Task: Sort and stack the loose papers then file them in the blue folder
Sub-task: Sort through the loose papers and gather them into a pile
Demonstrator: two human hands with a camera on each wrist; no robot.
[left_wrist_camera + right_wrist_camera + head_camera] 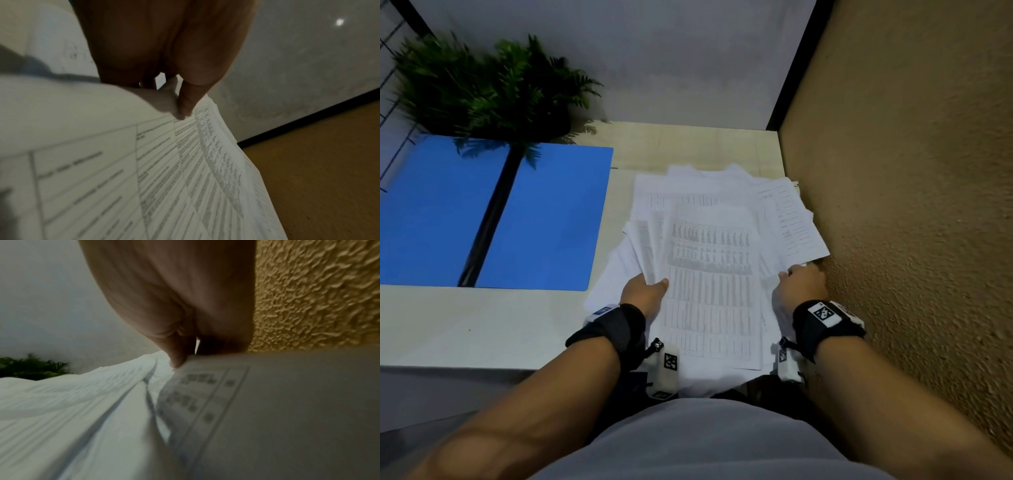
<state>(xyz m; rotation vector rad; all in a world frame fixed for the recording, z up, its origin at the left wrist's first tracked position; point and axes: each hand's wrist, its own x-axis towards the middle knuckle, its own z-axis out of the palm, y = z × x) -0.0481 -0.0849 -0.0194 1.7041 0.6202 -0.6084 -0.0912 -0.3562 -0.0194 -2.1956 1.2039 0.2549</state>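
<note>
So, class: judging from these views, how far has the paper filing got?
Done: the blue folder lies open on the desk. In hand: the left hand and right hand grip the edges of the papers, which are fanned and uneven. Left: squaring the stack and filing it; the folder holds no sheets.

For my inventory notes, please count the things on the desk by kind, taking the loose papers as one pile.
Blue folder, lying open: 1
Pile of loose papers: 1
Fern plant: 1
Total: 3
The single sheets in the pile overlap too much to count.
</note>
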